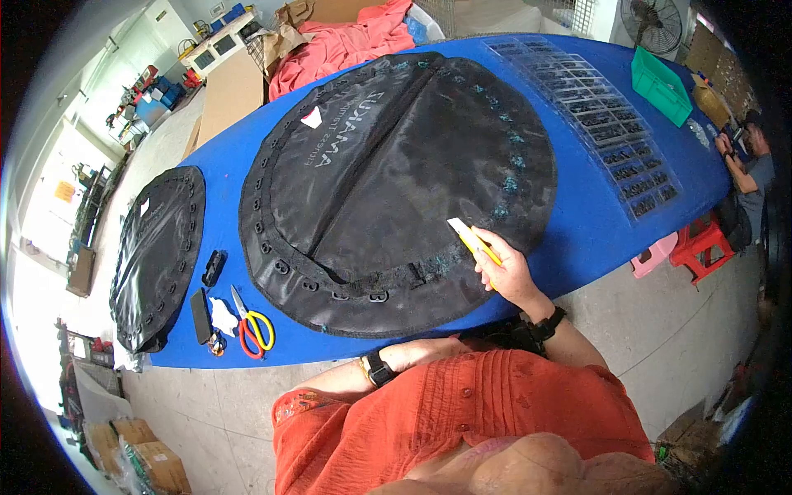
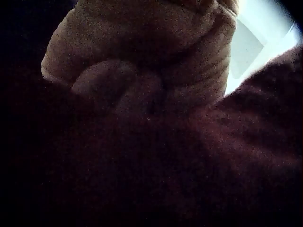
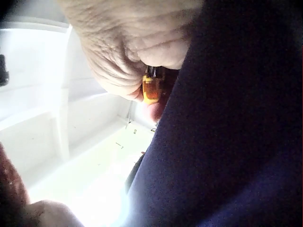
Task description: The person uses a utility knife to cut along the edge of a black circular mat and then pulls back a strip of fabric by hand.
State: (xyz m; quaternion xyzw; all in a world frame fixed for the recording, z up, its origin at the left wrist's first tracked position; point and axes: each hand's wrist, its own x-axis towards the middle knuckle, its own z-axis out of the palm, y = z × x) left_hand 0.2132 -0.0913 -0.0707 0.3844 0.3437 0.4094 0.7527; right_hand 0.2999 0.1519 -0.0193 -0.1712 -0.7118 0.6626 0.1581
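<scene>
A big round black cover point(image 1: 396, 173) with white lettering lies on the blue table point(image 1: 594, 223). My right hand point(image 1: 505, 268) sits at the cover's near right rim and grips a yellow knife-like tool point(image 1: 473, 241) with a white tip; the yellow body point(image 3: 152, 88) also shows under the fingers in the right wrist view. My left hand point(image 1: 425, 351) is tucked below the table's near edge, against my orange shirt. In the left wrist view its fingers point(image 2: 118, 85) are curled in deep shadow, and whether they hold anything is hidden.
A second black round cover point(image 1: 157, 256) lies at the table's left end. Red-and-yellow scissors point(image 1: 254, 328) and small black pieces point(image 1: 200, 315) sit beside it. Clear parts trays point(image 1: 606, 132) and a green bin point(image 1: 660, 82) occupy the far right. Another person point(image 1: 747, 169) and stools point(image 1: 701, 243) stand right.
</scene>
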